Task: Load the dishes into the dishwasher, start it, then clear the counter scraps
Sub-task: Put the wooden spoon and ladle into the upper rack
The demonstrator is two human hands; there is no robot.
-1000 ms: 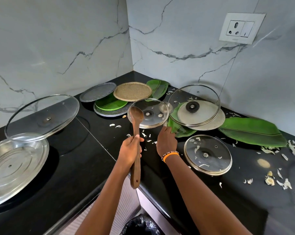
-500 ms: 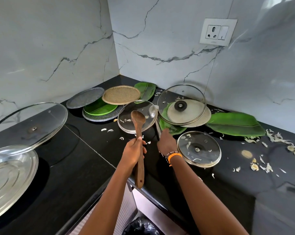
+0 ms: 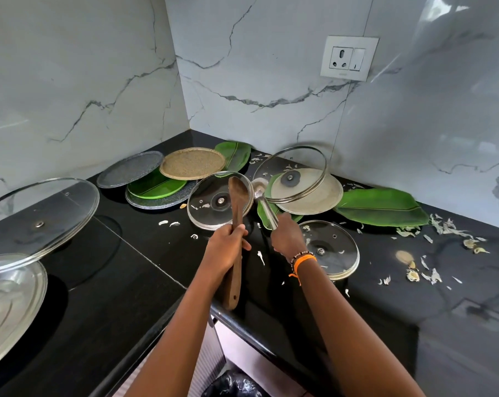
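Your left hand grips the long brown wooden spatula by its mid-handle, blade upward, above the black stone worktop; your right hand closes round the handle of a slim steel ladle whose bowl lies between the small glass lid with a steel rim and the large tilted glass lid. The step in hand appears to be gathering utensils for loading. Draw the ladle out along its own axis, low and slow, so its bowl does not knock the tilted lid, which leans on a pale round plate and looks liable to slide. Keep the spatula clear of the small lid beneath it. Pale vegetable scraps litter the worktop to the right and remain for later. The dishwasher is not in view. Whether the ladle's bowl is trapped beneath a rim cannot be told, and the steel tray at left is cut off by the frame edge.
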